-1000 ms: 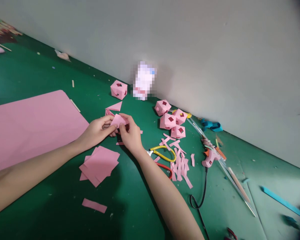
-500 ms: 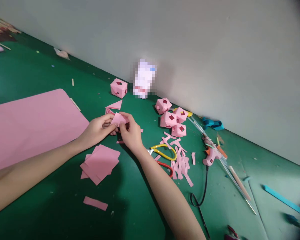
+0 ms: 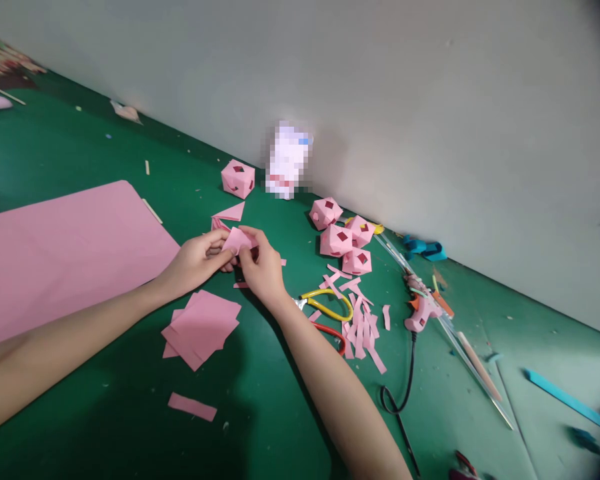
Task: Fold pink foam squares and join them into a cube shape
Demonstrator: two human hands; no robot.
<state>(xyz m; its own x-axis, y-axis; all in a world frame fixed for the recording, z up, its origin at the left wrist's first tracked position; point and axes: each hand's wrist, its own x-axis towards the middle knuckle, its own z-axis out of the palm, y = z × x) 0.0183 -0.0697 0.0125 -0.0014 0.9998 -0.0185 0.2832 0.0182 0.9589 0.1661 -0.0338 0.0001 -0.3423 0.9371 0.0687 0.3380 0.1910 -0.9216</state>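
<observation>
Between both hands is a small piece of pink paper (image 3: 238, 239), pinched and partly hidden by the fingers. My left hand (image 3: 199, 257) grips its left side with the thumb on top. My right hand (image 3: 263, 267) closes on its right side, thumb and fingertips pressed together. Just beyond the hands lie folded pink paper pieces (image 3: 230, 212). Nearer to me is a fanned stack of pink paper squares (image 3: 203, 327), with a single pink strip (image 3: 193, 407) below it. Scissors with one yellow and one red handle (image 3: 330, 303) lie right of my right wrist, their blades partly hidden.
Several pink paper cubes with cut openings (image 3: 336, 240) sit by the wall, and another cube (image 3: 238, 180) stands farther left. Cut paper strips (image 3: 363, 327) are heaped beside the scissors. A corded pink glue gun (image 3: 423, 312) lies at right. A large pink sheet (image 3: 70, 260) covers the left.
Both hands keep the paper in nearly the same place and pose. The view has shifted very slightly; nothing was taken up or let go.
</observation>
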